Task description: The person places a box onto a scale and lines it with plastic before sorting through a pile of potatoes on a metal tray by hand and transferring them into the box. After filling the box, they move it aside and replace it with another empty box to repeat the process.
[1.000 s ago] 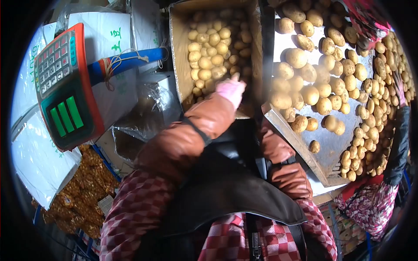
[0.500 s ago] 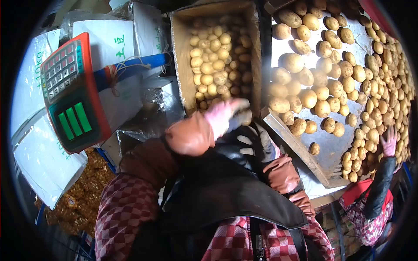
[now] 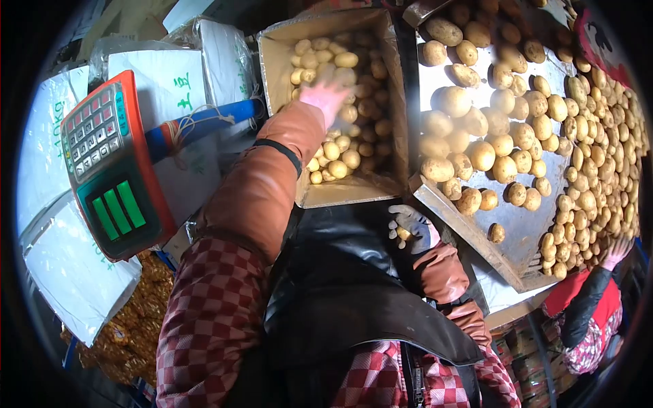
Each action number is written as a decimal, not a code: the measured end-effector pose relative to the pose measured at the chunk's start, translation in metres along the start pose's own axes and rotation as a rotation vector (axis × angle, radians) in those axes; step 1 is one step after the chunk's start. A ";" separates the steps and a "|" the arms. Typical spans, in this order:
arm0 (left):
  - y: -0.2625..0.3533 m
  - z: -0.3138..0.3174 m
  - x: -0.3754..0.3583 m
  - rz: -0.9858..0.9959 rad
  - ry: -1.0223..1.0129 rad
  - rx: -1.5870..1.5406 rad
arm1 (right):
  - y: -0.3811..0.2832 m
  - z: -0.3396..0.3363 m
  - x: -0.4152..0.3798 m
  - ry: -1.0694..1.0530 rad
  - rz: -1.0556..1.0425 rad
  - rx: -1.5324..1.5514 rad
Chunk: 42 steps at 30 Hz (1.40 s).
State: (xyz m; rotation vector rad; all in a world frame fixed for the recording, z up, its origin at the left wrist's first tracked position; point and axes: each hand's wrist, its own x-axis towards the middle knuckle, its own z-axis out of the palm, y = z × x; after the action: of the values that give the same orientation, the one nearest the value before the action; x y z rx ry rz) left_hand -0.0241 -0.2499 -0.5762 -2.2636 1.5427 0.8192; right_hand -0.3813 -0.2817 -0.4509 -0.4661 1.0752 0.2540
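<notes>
A cardboard box [image 3: 403, 136] holds many small yellow potatoes [image 3: 337, 163]. Over the potatoes inside it is my left hand [image 3: 328, 94], gloved and smeared by motion, so its fingers cannot be made out. My right hand [image 3: 416, 230], in a grey and pink glove, is in front of my dark apron [image 3: 340, 238], below the box's near right corner. Its fingers are curled around a small yellowish potato [image 3: 403, 234], which is partly hidden.
To the right, a metal-topped sorting table [image 3: 493, 255] with a wooden edge carries larger potatoes, with a dense pile beyond. A scale display [image 3: 112, 170] on a blue post stands left, among white cartons [image 3: 58, 136]. A co-worker's hand [image 3: 617, 251] touches the pile's lower right.
My left hand has moved from the box's near edge up over the potatoes inside. My right hand has shifted slightly right. The co-worker's hand has moved lower.
</notes>
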 end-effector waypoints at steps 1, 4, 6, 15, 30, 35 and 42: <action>-0.003 -0.014 0.002 -0.167 0.027 -0.041 | -0.001 0.000 0.002 -0.017 0.022 0.013; -0.011 -0.021 0.018 -0.424 0.253 -0.352 | -0.008 0.012 -0.004 0.054 -0.004 -0.100; 0.016 0.001 0.015 -0.491 0.194 -0.357 | -0.005 0.007 -0.004 0.029 0.000 -0.066; 0.070 0.066 -0.144 -0.119 -0.093 -0.525 | 0.002 -0.016 0.000 -0.061 0.004 -0.017; -0.058 0.057 -0.141 -0.806 0.024 -0.731 | -0.016 0.019 0.069 0.665 -0.545 -1.540; -0.051 0.057 -0.146 -0.861 0.047 -0.739 | 0.005 0.020 0.090 0.764 -0.764 -1.677; -0.029 0.032 -0.147 -0.758 0.067 -0.776 | -0.018 0.011 0.033 0.778 -0.589 -1.558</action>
State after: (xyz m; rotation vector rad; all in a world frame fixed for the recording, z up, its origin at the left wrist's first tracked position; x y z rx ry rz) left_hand -0.0462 -0.1101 -0.5167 -3.0700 0.2471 1.2099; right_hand -0.3500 -0.2928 -0.4712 -2.3825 1.2449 0.3591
